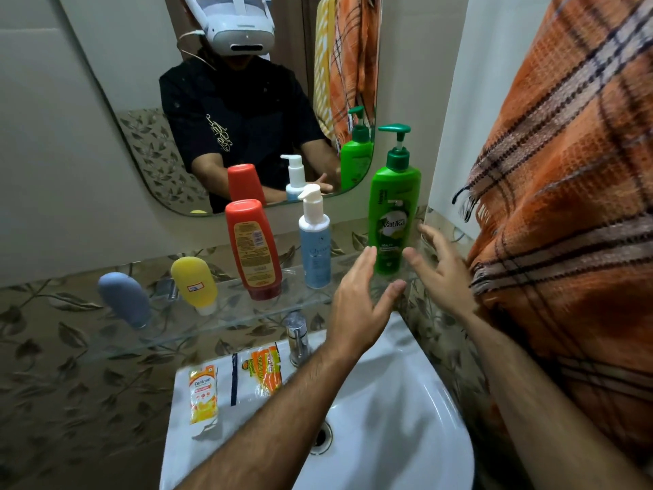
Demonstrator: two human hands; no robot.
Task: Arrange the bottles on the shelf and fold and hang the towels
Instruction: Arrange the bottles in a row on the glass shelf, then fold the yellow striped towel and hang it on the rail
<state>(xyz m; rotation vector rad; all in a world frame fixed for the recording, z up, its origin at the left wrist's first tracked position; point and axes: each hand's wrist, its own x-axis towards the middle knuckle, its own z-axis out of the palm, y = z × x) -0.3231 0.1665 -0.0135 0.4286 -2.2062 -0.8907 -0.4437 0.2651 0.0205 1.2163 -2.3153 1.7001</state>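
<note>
Several bottles stand in a row on the glass shelf (219,323): a grey tube (123,298), a yellow tube (194,282), a red bottle (252,247), a pale blue pump bottle (314,247) and a tall green pump bottle (394,213) at the right end. My left hand (360,298) is open just left of the green bottle's base, fingertips close to it. On the other side of that bottle my right hand (441,267) is spread open, not gripping. An orange plaid towel (572,206) hangs at the right, against my right forearm.
A white sink (388,419) lies under the shelf with a chrome tap (298,339) and sachets (203,397) on its rim. The mirror (148,83) above reflects a person in a dark shirt and hanging towels. Leaf-patterned tiles cover the wall.
</note>
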